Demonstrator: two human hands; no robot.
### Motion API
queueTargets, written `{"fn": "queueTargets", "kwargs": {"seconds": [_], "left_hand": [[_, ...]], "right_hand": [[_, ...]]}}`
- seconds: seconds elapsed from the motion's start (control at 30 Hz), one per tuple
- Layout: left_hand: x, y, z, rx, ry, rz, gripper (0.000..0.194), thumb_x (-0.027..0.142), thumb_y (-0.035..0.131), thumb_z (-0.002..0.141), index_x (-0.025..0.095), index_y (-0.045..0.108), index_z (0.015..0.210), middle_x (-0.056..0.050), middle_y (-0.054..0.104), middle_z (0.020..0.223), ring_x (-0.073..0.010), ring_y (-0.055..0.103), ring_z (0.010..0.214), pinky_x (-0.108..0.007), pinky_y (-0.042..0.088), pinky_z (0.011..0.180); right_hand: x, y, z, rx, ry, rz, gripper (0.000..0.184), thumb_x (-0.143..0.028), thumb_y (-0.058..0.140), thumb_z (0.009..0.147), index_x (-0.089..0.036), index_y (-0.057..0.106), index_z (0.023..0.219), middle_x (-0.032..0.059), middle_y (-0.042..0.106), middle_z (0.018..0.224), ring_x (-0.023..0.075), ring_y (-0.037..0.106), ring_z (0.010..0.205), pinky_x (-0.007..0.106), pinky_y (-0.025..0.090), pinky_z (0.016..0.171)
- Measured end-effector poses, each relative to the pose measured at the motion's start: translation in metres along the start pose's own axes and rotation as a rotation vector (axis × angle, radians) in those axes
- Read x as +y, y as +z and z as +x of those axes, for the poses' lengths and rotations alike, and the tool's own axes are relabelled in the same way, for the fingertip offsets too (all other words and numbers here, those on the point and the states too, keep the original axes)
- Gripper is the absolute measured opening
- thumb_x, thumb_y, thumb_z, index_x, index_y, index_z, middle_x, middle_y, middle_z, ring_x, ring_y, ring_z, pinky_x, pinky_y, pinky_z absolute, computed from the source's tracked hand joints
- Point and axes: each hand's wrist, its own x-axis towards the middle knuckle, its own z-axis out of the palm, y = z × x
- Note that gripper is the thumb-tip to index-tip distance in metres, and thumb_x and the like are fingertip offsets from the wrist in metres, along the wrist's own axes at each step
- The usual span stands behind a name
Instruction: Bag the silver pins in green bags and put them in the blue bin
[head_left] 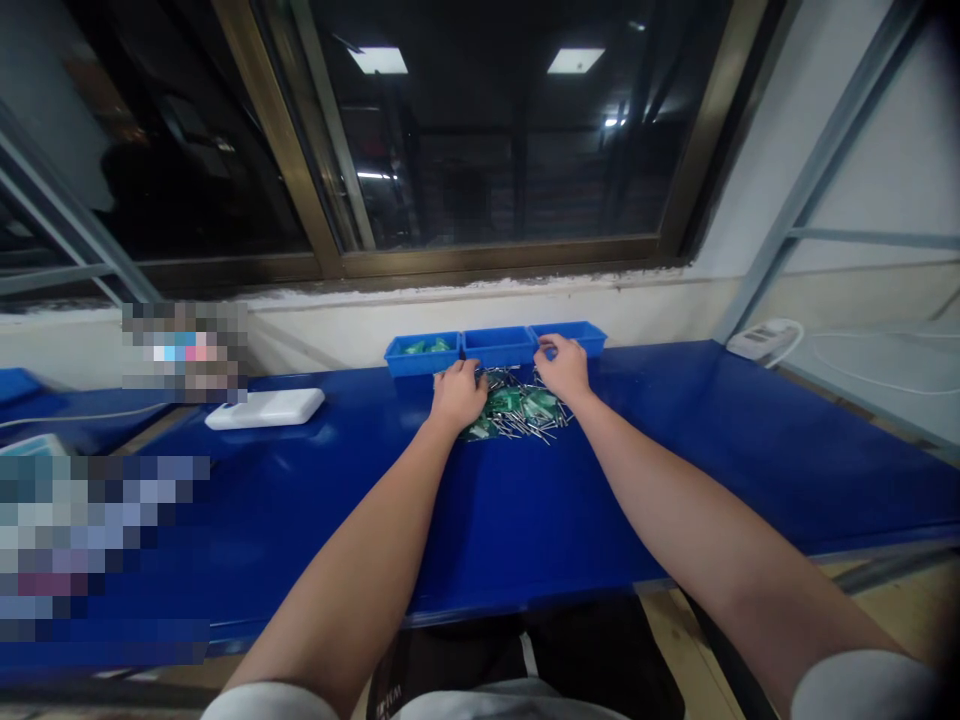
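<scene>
A pile of thin metal pieces like screws or nails [517,425], mixed with green packets or pieces [504,402], lies on the blue table. My left hand [459,394] rests at the left edge of this pile, palm down, its bent fingers slightly apart. Over the far right of the pile is my right hand [566,368], with thumb and forefinger curled together in front of the right blue bin [589,330]. Whatever those fingertips hold is too small to make out. Behind the pile stand a middle blue bin [496,345] and a left blue bin [397,358] containing green pieces.
A white power strip or similar device [266,409] lies on the blue table [315,530] to the left. At the far right is another white device [763,338] with a cable. A wall and window stand behind the bins. Blurred patches cover parts of the left side.
</scene>
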Motion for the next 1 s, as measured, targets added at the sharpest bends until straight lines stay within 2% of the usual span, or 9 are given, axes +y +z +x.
{"fn": "queueTargets", "kwargs": {"seconds": [0.13,0.3,0.4,0.47,0.57,0.67,0.8,0.9,1.0], "left_hand": [[0.001,0.0,-0.001,-0.038,-0.003,0.03,0.033,0.035,0.037,0.088,0.022,0.054,0.114,-0.01,0.058,0.116,-0.0261,0.051,0.11,-0.043,0.036,0.094],[0.001,0.001,-0.001,-0.051,0.011,0.026,0.033,0.036,0.037,0.088,0.022,0.054,0.112,-0.009,0.057,0.115,-0.0268,0.051,0.11,-0.044,0.036,0.093],[0.001,0.0,-0.001,-0.061,0.009,0.019,0.033,0.037,0.037,0.088,0.022,0.054,0.112,-0.01,0.058,0.115,-0.0268,0.051,0.11,-0.044,0.037,0.093],[0.001,0.0,-0.001,-0.066,0.006,0.015,0.035,0.039,0.037,0.088,0.022,0.054,0.113,-0.01,0.058,0.115,-0.0265,0.051,0.109,-0.043,0.036,0.093],[0.001,0.0,-0.001,-0.077,0.001,0.014,0.038,0.043,0.037,0.088,0.022,0.054,0.114,-0.01,0.059,0.115,-0.0267,0.052,0.109,-0.043,0.036,0.093],[0.0,0.002,-0.001,-0.103,-0.001,0.016,0.041,0.045,0.037,0.087,0.022,0.055,0.116,-0.009,0.058,0.119,-0.0272,0.051,0.112,-0.044,0.036,0.095],[-0.001,0.005,-0.001,-0.145,0.029,0.02,0.04,0.045,0.037,0.087,0.022,0.057,0.114,-0.008,0.056,0.126,-0.0257,0.047,0.118,-0.043,0.034,0.098],[-0.002,0.006,-0.001,-0.157,0.034,0.028,0.039,0.043,0.036,0.088,0.022,0.059,0.111,-0.008,0.054,0.128,-0.0258,0.046,0.12,-0.044,0.033,0.099],[-0.002,0.007,0.0,-0.169,0.038,0.03,0.039,0.043,0.035,0.088,0.021,0.059,0.11,-0.009,0.054,0.128,-0.0262,0.046,0.12,-0.045,0.032,0.099]], "right_hand": [[0.008,0.001,0.004,0.011,0.008,-0.096,0.04,-0.024,0.049,0.073,-0.016,0.061,0.11,0.0071,0.066,0.104,0.0263,0.049,0.101,0.038,0.037,0.091],[0.019,0.007,0.005,-0.125,0.079,-0.135,0.064,-0.03,0.056,0.069,-0.019,0.045,0.131,0.008,0.055,0.127,0.0341,0.039,0.114,0.046,0.034,0.093],[0.021,0.01,0.005,-0.147,0.077,-0.141,0.07,-0.031,0.057,0.069,-0.019,0.04,0.135,0.009,0.05,0.131,0.0346,0.038,0.115,0.046,0.034,0.092],[0.02,0.011,0.005,-0.129,0.048,-0.146,0.067,-0.03,0.056,0.069,-0.018,0.042,0.134,0.0102,0.051,0.128,0.0328,0.039,0.114,0.044,0.034,0.093],[0.014,0.011,0.004,-0.14,-0.03,-0.133,0.052,-0.03,0.055,0.072,-0.016,0.054,0.122,0.011,0.056,0.118,0.0285,0.043,0.109,0.041,0.034,0.094],[0.005,0.011,-0.001,-0.271,-0.119,-0.137,0.043,-0.041,0.055,0.074,-0.018,0.061,0.11,0.0102,0.058,0.109,0.0269,0.045,0.105,0.039,0.035,0.092],[-0.008,0.016,-0.009,-0.46,-0.169,-0.243,0.047,-0.053,0.054,0.074,-0.02,0.065,0.105,0.011,0.059,0.109,0.0296,0.045,0.107,0.042,0.035,0.09],[-0.013,0.018,-0.012,-0.519,-0.15,-0.296,0.038,-0.051,0.051,0.077,-0.023,0.069,0.095,0.0095,0.062,0.105,0.0283,0.049,0.105,0.039,0.037,0.086],[-0.016,0.019,-0.013,-0.543,-0.117,-0.238,0.029,-0.044,0.051,0.079,-0.025,0.071,0.088,0.0051,0.068,0.095,0.0223,0.057,0.094,0.031,0.041,0.08]]}}
